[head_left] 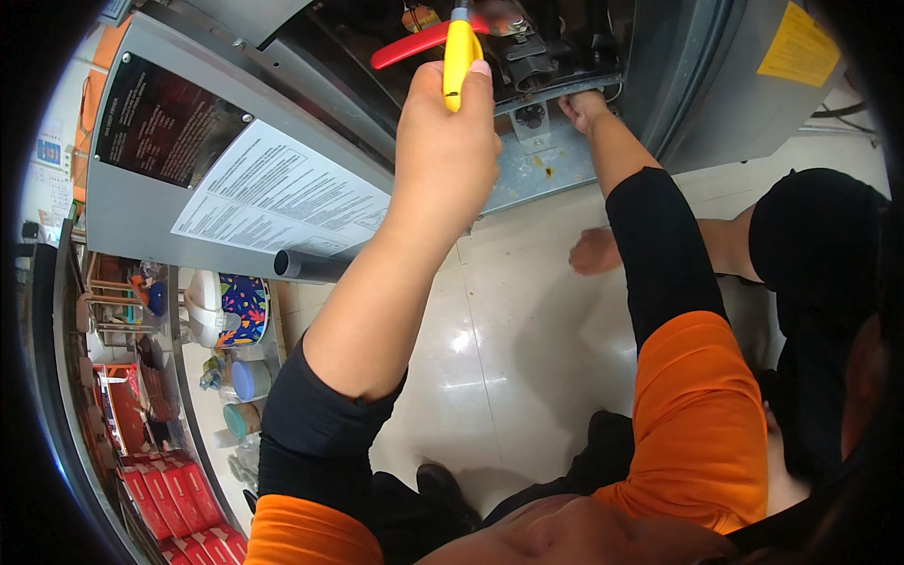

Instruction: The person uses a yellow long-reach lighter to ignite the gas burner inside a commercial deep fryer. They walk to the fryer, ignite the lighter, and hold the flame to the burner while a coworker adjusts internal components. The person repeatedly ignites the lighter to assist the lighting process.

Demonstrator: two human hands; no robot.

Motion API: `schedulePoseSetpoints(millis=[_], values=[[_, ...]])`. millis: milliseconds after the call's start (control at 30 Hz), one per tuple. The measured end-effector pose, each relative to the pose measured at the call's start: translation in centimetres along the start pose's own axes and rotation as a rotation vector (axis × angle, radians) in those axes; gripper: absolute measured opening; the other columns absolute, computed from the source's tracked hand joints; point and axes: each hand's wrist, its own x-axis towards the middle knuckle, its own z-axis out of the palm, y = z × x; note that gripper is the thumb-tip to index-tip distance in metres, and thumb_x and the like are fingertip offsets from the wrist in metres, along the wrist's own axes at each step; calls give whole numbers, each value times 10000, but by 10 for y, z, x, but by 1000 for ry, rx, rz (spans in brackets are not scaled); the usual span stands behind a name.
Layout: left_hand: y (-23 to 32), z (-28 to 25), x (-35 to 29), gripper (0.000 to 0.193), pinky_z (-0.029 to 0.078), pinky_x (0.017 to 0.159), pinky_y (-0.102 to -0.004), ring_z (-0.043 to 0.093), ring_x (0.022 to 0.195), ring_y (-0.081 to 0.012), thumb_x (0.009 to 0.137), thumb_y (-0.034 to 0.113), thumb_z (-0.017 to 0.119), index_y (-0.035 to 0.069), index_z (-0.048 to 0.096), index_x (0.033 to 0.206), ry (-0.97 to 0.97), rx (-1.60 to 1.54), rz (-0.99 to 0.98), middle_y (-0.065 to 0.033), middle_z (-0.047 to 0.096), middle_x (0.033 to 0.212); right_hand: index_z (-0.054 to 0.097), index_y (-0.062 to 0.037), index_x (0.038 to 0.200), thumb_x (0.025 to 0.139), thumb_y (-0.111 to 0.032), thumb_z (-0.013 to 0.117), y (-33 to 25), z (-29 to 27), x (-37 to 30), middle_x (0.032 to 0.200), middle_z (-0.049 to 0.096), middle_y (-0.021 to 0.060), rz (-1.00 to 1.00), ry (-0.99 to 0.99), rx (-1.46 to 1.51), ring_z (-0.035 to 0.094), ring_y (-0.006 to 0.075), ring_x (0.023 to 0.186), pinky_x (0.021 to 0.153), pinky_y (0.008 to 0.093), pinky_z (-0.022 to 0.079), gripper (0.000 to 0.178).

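Observation:
My left hand (449, 141) is closed round the yellow handle of a long gas lighter (460, 61), its metal tip pointing into the open appliance cabinet. Just past it runs a red lever handle (414, 44), with burner fittings and pipes behind. My right hand (586, 110) reaches in under the front rail of the cabinet, beside a round black knob (532, 117) on a metal bracket. Its thumb side shows, but most of its fingers are hidden. Below the knob, the metal base plate (541, 169) has rusty stains.
The grey cabinet door (141, 212) stands open at left, carrying a dark plate and a printed sheet. At right is another door panel with a yellow sticker (799, 45). Another person's hand (595, 252) and black-clothed knee (815, 235) are close by. Shelves with tubs and red boxes (179, 494) line the left.

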Motion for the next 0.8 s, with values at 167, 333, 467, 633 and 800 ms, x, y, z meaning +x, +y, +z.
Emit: schedulePoseSetpoints(millis=[167, 333, 467, 633, 800], values=[[0, 5, -1, 387, 399, 500, -235, 471, 605, -67, 1020, 381, 553, 27, 509, 1170, 14, 57, 28, -29, 526, 905, 617, -128, 1057, 1024, -104, 544, -2, -9, 5, 913, 625, 9, 51, -38, -12, 574, 100, 736, 631, 237, 587, 83], [-8, 3, 11, 392, 414, 499, -240, 491, 606, -76, 1022, 376, 548, 12, 510, 1162, 21, 121, 114, -35, 534, 904, 606, -136, 1135, 1009, -176, 592, 1, -10, 26, 938, 631, 26, 36, -27, 19, 580, 117, 749, 663, 256, 575, 133], [-1, 2, 10, 390, 423, 502, -244, 499, 610, -79, 1022, 373, 548, 11, 513, 1163, 24, 98, 69, -38, 539, 905, 591, -46, 1037, 1031, -48, 496, 3, -11, 12, 869, 602, 41, 38, -63, 2, 562, 107, 688, 602, 212, 564, 95], [-11, -1, 19, 383, 448, 544, -279, 532, 624, -111, 1020, 356, 546, 0, 522, 1162, 65, 155, 117, -57, 563, 856, 592, -43, 1051, 1028, -11, 457, 0, -3, 0, 900, 596, 51, 55, -82, 87, 541, 117, 694, 557, 214, 520, 140], [-3, 1, 14, 388, 493, 668, -365, 611, 706, -198, 1020, 330, 537, -42, 538, 1129, 69, 121, 26, -125, 615, 790, 593, -36, 1067, 1033, -5, 425, 18, -15, 10, 919, 598, 59, -10, -117, 157, 541, 119, 710, 542, 212, 511, 174]])
